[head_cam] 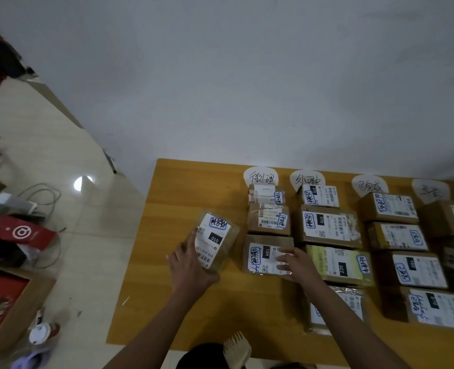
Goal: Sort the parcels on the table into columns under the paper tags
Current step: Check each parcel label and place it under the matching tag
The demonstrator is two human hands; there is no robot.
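My left hand grips a small cardboard parcel with a white label marked 010, held tilted just above the wooden table, left of the first column. My right hand rests with straight fingers on the third parcel of that column, marked 15H. Several white paper tags line the table's far edge; the first tag heads this column. Parcels lie in columns under each tag.
Further columns of labelled boxes fill the table's right side, such as a yellow-green one. A comb-like object sticks up at the near edge. On the floor at left are a red bag, cables and an open carton.
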